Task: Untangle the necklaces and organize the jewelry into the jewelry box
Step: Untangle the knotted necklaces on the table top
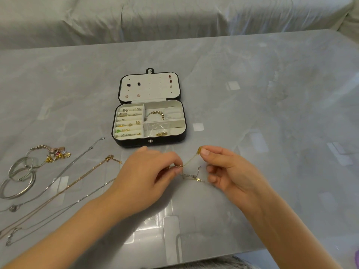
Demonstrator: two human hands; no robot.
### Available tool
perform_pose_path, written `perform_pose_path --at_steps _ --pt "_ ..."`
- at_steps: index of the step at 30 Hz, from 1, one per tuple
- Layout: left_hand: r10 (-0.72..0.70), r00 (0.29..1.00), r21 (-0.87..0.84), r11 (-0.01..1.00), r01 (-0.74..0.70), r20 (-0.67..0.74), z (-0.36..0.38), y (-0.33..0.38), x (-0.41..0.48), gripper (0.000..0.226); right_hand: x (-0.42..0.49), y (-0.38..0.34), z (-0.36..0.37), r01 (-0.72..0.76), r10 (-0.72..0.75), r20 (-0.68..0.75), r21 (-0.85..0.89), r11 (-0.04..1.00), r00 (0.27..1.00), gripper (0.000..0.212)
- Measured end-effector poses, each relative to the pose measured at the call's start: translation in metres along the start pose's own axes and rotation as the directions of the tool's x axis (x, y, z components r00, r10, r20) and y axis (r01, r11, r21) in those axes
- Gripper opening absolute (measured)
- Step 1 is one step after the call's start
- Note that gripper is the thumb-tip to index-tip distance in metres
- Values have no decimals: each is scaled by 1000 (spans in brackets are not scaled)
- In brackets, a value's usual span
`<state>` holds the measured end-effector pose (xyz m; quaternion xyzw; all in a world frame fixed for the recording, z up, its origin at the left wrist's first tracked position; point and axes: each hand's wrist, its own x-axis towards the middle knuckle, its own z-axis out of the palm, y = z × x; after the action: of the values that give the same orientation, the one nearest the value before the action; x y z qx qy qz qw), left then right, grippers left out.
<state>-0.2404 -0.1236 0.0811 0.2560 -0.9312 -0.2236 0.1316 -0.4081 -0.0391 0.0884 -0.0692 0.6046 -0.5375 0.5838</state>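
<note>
A black jewelry box lies open on the table, its lid holding stud earrings and its white compartments holding rings, a beaded bracelet and small bags. Just in front of it, my left hand pinches one end of a tangle of thin gold and silver chains. My right hand pinches the gold part of the same tangle between thumb and forefinger, a little higher. The chains stretch between both hands above the table.
At the left lie three long necklaces stretched out side by side, silver bangles and a beaded bracelet with a heap of small charms. The grey marble-look table stretches wide to the right. A covered sofa stands behind.
</note>
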Motion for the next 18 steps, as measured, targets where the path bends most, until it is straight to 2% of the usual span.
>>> perform_pose_path --at_steps 2,6,8,12,18 --pt "62 998 96 993 -61 -6 0 4 0 19 -1 3 2 20 -20 3 57 998 1000 21" --pt "105 993 144 985 -96 -57 -2 14 2 22 -4 11 6 223 -228 -68 -77 972 971 8" --pt "143 989 162 977 -136 -33 -1 14 2 22 -4 10 8 170 -170 -19 3 985 985 2" --pt "138 990 166 976 -139 15 -3 8 2 22 0 3 8 -117 85 126 270 956 988 13" --pt "46 999 117 992 -43 -23 -2 -1 1 20 2 0 -5 -96 72 196 116 989 978 17"
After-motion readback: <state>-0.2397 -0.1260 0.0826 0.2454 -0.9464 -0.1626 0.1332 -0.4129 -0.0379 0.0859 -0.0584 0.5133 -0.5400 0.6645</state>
